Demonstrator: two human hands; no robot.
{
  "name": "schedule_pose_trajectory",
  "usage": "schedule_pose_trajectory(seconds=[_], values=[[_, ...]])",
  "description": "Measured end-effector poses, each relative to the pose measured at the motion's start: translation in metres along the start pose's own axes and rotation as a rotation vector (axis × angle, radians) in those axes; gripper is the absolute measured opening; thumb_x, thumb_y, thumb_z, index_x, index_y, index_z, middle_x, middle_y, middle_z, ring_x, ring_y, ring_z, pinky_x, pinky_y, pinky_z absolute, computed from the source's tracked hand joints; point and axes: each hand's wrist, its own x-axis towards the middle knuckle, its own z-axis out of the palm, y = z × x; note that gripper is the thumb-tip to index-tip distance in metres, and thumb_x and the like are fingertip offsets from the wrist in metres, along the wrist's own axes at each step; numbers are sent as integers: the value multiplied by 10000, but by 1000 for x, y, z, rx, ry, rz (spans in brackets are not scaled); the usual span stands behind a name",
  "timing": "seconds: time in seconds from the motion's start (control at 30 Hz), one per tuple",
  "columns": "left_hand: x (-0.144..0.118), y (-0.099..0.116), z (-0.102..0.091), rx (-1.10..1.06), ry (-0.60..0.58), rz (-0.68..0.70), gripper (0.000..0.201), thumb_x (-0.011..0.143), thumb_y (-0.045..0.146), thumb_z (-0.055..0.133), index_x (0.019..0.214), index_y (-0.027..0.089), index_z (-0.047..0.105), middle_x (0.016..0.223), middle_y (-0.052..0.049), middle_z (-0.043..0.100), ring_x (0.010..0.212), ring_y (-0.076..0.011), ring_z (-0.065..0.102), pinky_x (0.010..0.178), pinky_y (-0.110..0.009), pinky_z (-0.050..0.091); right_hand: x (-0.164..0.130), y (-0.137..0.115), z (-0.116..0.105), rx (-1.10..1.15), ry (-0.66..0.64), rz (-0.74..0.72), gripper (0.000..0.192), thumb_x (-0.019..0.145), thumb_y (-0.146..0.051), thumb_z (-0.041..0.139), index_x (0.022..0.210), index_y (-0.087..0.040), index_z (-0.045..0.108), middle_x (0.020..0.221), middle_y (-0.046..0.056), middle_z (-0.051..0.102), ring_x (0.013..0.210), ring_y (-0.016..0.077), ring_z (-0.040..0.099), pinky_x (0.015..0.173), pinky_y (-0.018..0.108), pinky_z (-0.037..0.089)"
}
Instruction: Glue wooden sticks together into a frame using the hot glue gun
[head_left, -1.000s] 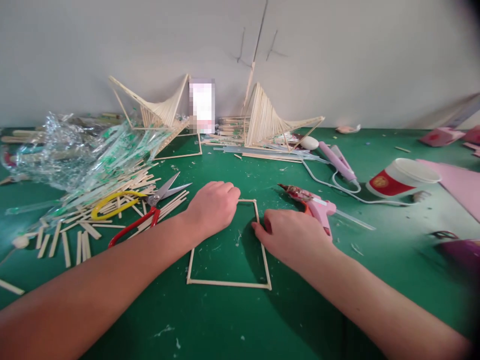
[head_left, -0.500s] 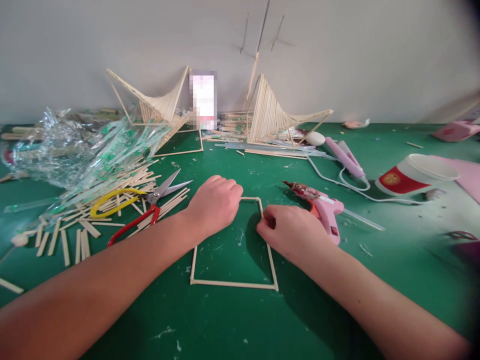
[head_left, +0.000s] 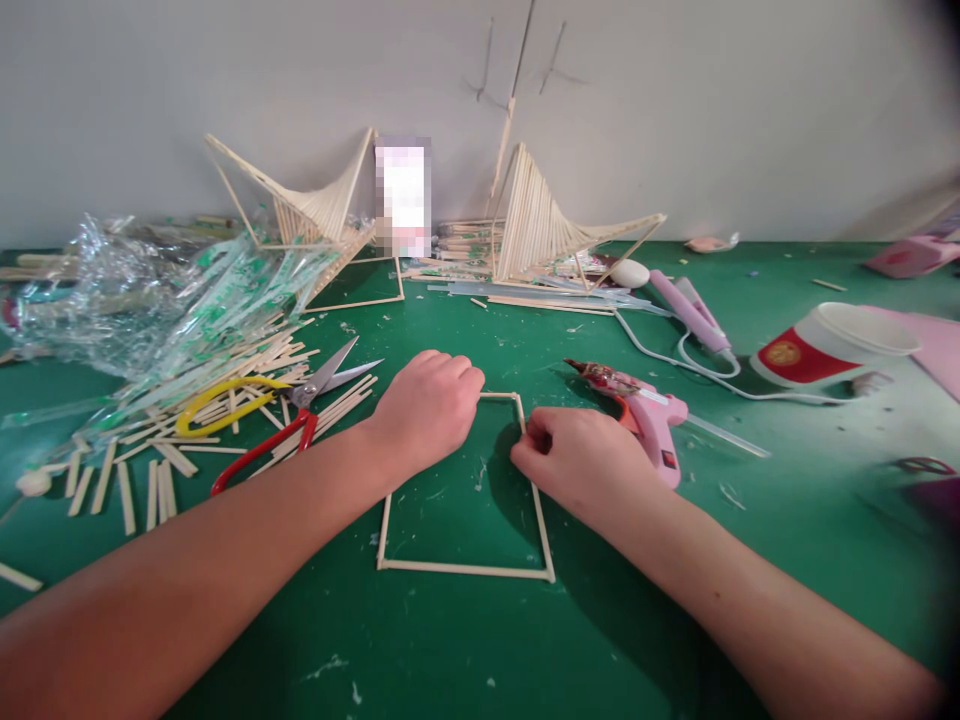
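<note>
A four-sided frame of thin wooden sticks (head_left: 465, 570) lies flat on the green tabletop. My left hand (head_left: 429, 408) is closed over its far left corner, and that corner is hidden beneath the fingers. On the frame's right side, near the far right corner, my right hand (head_left: 586, 450) pinches the stick between curled fingers and thumb. Just beyond the right hand rests a pink glue gun (head_left: 649, 420) with a clear glue stick in its back. Scissors (head_left: 305, 395) with one yellow and one red handle lie open to the left of my left hand.
Cut wooden sticks (head_left: 161, 490) and crumpled plastic wrapping (head_left: 112, 300) cover the left side. Two stick models, left (head_left: 315, 205) and right (head_left: 532, 220), stand at the back by a blurred upright panel (head_left: 403, 195). A paper cup (head_left: 832, 345) and a lilac corded device (head_left: 694, 310) sit at right.
Both hands keep their grip on the stick frame. Only a slight shift of the whole view shows.
</note>
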Motion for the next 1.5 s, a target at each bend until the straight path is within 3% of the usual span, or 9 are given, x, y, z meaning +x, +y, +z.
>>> schedule_pose_trajectory(seconds=[0.47, 0.63, 0.8, 1.5], values=[[0, 0, 1, -14, -11, -14, 234, 928, 164, 434, 813, 118, 632, 800, -92, 637, 766, -219, 581, 729, -363, 448, -1, -1, 2, -76, 4, -33, 209, 747, -285, 466, 576, -225, 571, 619, 21, 672, 599, 194, 607, 475, 277, 247], [0, 0, 1, -12, -19, -15, 237, 930, 167, 432, 808, 115, 629, 800, -93, 633, 767, -221, 581, 731, -363, 446, -5, -5, 1, -157, -7, -29, 298, 819, -347, 421, 642, -208, 616, 666, 74, 691, 614, 230, 642, 468, 295, 196], [0, 0, 0, -16, -28, -15, 235, 930, 166, 429, 826, 116, 634, 814, -95, 635, 781, -224, 581, 740, -364, 449, -5, -6, 0, -174, -38, -10, 247, 782, -282, 447, 669, -209, 654, 662, 71, 692, 622, 227, 652, 462, 283, 228], [0, 1, 0, -12, -53, -35, 214, 934, 172, 441, 846, 111, 627, 838, -91, 639, 798, -222, 586, 729, -349, 451, -4, -8, 1, -100, -12, -21, 212, 769, -282, 466, 596, -223, 573, 627, 15, 656, 591, 176, 569, 483, 284, 243]])
